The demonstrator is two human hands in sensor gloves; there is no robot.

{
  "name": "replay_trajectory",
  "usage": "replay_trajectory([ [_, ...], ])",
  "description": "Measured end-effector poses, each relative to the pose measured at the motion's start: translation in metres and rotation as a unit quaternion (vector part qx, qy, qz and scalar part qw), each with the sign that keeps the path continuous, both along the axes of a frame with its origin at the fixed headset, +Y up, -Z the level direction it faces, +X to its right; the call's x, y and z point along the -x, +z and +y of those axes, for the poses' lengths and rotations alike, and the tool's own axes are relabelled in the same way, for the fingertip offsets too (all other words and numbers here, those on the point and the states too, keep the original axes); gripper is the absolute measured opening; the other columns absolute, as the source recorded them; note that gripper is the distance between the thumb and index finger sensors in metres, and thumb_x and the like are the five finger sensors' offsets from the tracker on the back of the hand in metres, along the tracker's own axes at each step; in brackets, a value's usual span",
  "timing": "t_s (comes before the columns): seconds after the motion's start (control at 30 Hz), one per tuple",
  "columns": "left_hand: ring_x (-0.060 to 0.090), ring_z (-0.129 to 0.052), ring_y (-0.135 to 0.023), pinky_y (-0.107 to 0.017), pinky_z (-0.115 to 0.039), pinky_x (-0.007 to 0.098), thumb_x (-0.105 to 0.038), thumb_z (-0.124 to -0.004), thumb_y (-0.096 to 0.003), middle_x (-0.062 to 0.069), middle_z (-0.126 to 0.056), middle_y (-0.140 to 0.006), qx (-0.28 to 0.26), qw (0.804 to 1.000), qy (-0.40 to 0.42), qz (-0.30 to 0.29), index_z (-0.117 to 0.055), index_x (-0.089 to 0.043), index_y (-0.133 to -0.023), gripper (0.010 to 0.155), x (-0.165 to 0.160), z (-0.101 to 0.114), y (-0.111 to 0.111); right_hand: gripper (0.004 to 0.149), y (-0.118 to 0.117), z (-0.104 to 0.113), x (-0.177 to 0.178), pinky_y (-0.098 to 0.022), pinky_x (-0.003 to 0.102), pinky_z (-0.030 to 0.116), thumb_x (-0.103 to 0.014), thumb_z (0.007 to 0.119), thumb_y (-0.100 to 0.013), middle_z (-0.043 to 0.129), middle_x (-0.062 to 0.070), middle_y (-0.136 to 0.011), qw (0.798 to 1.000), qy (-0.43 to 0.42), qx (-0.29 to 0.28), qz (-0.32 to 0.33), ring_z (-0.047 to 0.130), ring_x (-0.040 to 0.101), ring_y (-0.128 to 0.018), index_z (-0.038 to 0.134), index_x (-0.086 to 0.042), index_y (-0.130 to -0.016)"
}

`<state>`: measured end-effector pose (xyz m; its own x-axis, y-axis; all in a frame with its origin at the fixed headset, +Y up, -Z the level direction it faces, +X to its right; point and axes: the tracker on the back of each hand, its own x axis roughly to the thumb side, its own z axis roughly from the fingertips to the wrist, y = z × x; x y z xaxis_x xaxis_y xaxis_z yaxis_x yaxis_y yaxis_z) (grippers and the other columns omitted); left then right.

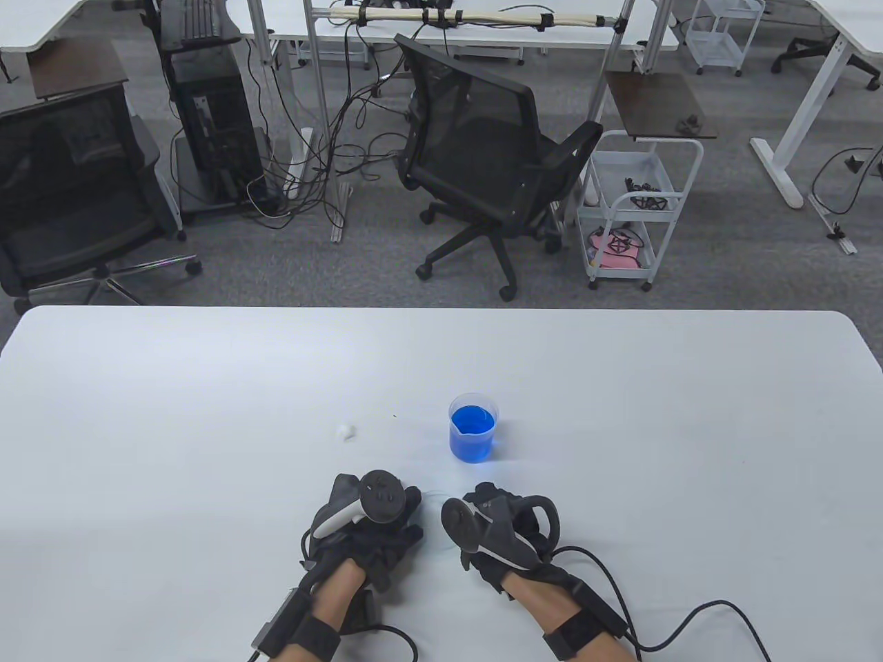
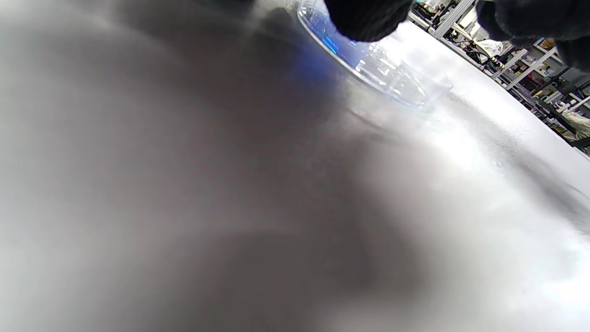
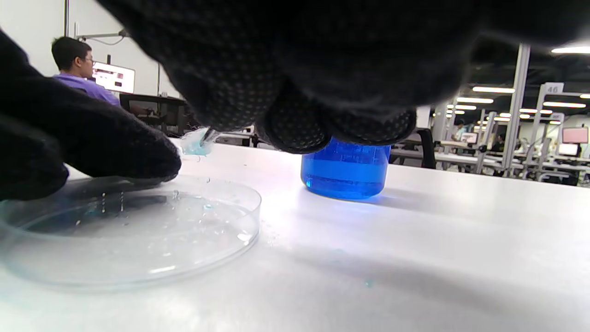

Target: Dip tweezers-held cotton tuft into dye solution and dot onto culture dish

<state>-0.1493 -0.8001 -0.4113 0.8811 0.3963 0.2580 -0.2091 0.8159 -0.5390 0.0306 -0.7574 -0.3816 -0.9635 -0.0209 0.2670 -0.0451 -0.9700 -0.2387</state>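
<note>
1. Near the bottom centre of the table view, the left hand and right hand sat close together on the white tabletop.
2. Between them lay the clear culture dish; the left hand's fingers rested on its rim.
3. The right hand pinched something bearing a blue-stained cotton tuft above the dish; the tweezers themselves were hidden.
4. Above the hands stood the beaker of blue dye, with a white cotton bit to its left.

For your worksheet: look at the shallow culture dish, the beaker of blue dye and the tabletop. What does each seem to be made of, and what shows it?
Culture dish: clear glass or plastic, glossy; the table shows through its wall.
Beaker: transparent, probably plastic; the blue dye shows through the side.
Table: smooth white laminate, by its look; it gives soft reflections.
</note>
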Motion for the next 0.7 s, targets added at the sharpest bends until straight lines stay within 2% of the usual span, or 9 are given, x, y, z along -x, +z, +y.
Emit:
replay_trajectory([
  [0.3,0.051,-0.011,-0.106,-0.066,-0.016,0.077,-0.039,-0.062,-0.0634,0.022,-0.013,-0.123,0.002,1.0,-0.003,0.0,-0.026,-0.018,-0.116,0.067,-0.001,0.0,0.0,0.041,-0.001,-0.018,0.007,-0.004,0.031,0.088,-0.029,0.092,-0.026,0.104,0.024,-0.051,0.999,0.031,0.026,0.006,0.098,0.016,-0.015,0.109,0.001,-0.049],
  [0.6,0.052,-0.011,-0.106,-0.066,-0.016,0.077,-0.039,-0.062,-0.0634,0.022,-0.014,-0.123,0.002,1.0,-0.003,0.0,-0.026,-0.018,-0.116,0.067,-0.001,0.0,0.0,0.041,-0.003,0.001,0.006,-0.003,0.031,0.088,-0.029,0.092,-0.026,0.104,0.024,-0.051,1.0,-0.006,-0.002,0.004,0.098,0.016,-0.014,0.109,0.001,-0.048],
  [0.7,0.051,-0.011,-0.106,-0.066,-0.016,0.077,-0.039,-0.062,-0.0634,0.021,-0.013,-0.123,0.003,1.0,-0.005,0.0,-0.026,-0.018,-0.116,0.067,-0.001,0.001,0.0,0.041,-0.003,-0.003,0.011,-0.004,0.031,0.088,-0.029,0.092,-0.026,0.103,0.024,-0.052,1.0,0.005,0.007,0.007,0.098,0.016,-0.015,0.109,0.001,-0.049],
])
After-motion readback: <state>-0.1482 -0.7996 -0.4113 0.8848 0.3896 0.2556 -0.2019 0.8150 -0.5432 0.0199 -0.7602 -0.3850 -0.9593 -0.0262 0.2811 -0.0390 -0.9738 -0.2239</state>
